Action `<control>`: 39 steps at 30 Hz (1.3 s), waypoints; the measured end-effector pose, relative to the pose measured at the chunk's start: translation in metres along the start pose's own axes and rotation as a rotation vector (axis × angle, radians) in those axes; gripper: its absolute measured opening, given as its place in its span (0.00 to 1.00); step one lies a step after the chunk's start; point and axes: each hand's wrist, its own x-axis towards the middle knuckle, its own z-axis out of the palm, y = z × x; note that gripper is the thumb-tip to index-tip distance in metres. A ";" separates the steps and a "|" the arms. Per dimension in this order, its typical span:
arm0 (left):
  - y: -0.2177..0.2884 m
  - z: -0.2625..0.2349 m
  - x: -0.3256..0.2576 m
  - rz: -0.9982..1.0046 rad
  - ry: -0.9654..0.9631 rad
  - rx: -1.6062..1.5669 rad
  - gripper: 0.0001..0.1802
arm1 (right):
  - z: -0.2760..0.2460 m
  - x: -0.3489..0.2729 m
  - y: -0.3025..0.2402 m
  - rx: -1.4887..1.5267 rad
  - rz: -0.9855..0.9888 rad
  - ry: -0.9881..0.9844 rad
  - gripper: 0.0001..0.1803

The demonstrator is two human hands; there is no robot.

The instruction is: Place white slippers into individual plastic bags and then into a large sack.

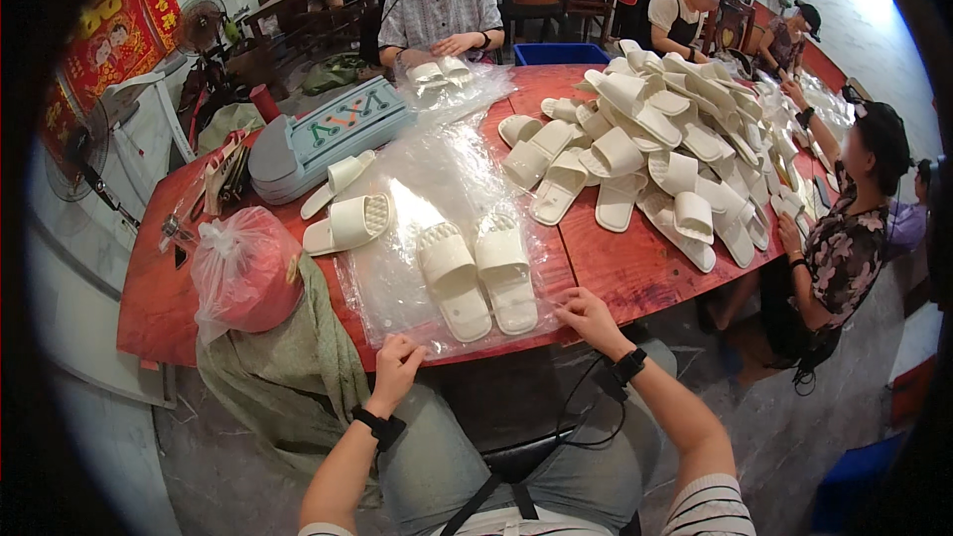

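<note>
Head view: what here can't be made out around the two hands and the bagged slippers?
- Left hand and right hand: fingertips sit at the edge of the clear plastic bags; glare hides whether they pinch one.
- Pair of white slippers: whether inside a bag or lying on the stack, unclear through glossy film.
- Red bundle: contents hidden by its plastic wrap.
- Slipper pile: far side too small to count.

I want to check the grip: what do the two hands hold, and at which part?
Both the left hand and the right hand pinch the near edge of the clear plastic bag, on which a pair of white slippers lies.
</note>
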 end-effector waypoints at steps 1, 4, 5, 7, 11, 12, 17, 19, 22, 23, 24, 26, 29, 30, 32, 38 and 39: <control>-0.002 0.003 0.000 -0.062 0.054 0.076 0.05 | 0.005 0.003 0.000 -0.037 -0.042 0.138 0.15; 0.008 0.021 0.008 -0.266 0.108 0.127 0.13 | 0.013 0.011 0.006 -0.129 0.132 0.175 0.18; 0.012 0.023 0.008 -0.253 0.095 0.119 0.13 | 0.017 0.013 0.003 -0.134 0.139 0.193 0.18; 0.017 0.030 0.005 -0.293 0.118 0.281 0.23 | 0.025 0.016 -0.007 -0.059 0.100 0.266 0.19; 0.023 0.032 -0.002 0.202 0.154 0.711 0.32 | 0.026 0.025 -0.044 -0.071 0.424 0.072 0.12; 0.026 0.032 -0.001 0.300 -0.005 0.763 0.39 | 0.023 0.027 -0.041 -0.022 0.401 0.061 0.11; 0.091 0.032 -0.015 0.192 -0.382 0.723 0.52 | 0.020 0.021 -0.064 -0.075 -0.170 -0.262 0.12; 0.089 0.034 -0.025 0.160 -0.236 0.504 0.53 | 0.033 0.012 -0.088 0.310 -0.026 -0.298 0.14; 0.071 0.036 -0.020 0.270 -0.038 0.468 0.54 | 0.046 -0.001 -0.133 0.902 0.246 -0.380 0.19; 0.068 0.033 -0.018 0.319 0.058 0.449 0.53 | 0.046 -0.009 -0.161 0.903 0.231 -0.432 0.20; 0.077 0.031 -0.011 0.344 0.106 0.440 0.49 | 0.040 -0.013 -0.143 0.824 0.224 -0.458 0.19; 0.091 0.007 -0.018 0.347 0.180 0.388 0.43 | 0.050 -0.025 -0.198 0.813 0.123 -0.515 0.14; 0.112 -0.028 -0.051 0.284 0.294 0.253 0.33 | 0.071 -0.026 -0.220 0.677 0.046 -0.699 0.15; 0.112 -0.037 -0.066 0.244 0.334 0.122 0.32 | 0.077 -0.026 -0.222 0.594 -0.035 -0.798 0.16; 0.112 -0.055 -0.100 0.182 0.459 0.075 0.27 | 0.104 -0.026 -0.248 0.492 -0.146 -0.919 0.17; 0.073 -0.116 -0.193 -0.127 0.973 -0.210 0.21 | 0.223 -0.010 -0.276 0.568 -0.321 -1.247 0.26; 0.067 -0.128 -0.207 -0.310 1.137 -0.201 0.19 | 0.246 -0.006 -0.271 0.428 -0.429 -1.225 0.28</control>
